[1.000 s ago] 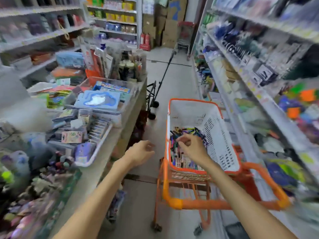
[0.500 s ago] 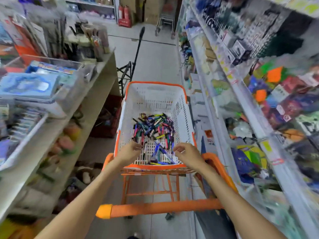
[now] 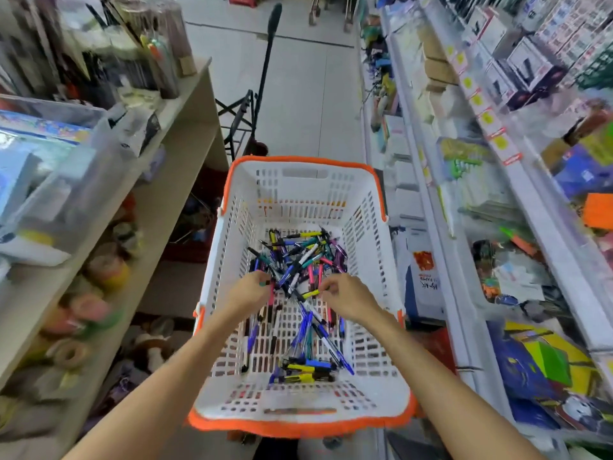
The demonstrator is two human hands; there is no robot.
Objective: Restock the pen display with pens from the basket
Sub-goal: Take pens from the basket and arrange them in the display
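A: Nearest the camera?
B: Two bare forearms, both reaching down into one white basket (image 3: 374, 227) with an orange rim.

A: The hands?
B: Left hand (image 3: 248, 291) curled among the pens (image 3: 298, 260), fingertips closed on a pink one, or so it looked; blurred there. Right hand (image 3: 348, 297) pinching a yellow-barrelled pen by its end, fingers bent.

A: How many pens?
B: Too many and too tangled to count. One loose heap on the basket floor, plus a smaller cluster nearer the front wall; blue, yellow, pink, teal, purple.

A: Further out?
B: One beige shelving unit (image 3: 172, 141) on the left, stacked with clear tubs and rolls, all smeared by motion. One white shelf run (image 3: 517, 180) on the right with yellow price tags, goods hard to make out. One black stand (image 3: 265, 71) on the grey floor beyond the basket.

A: The pen display?
B: Could not tell which fixture.
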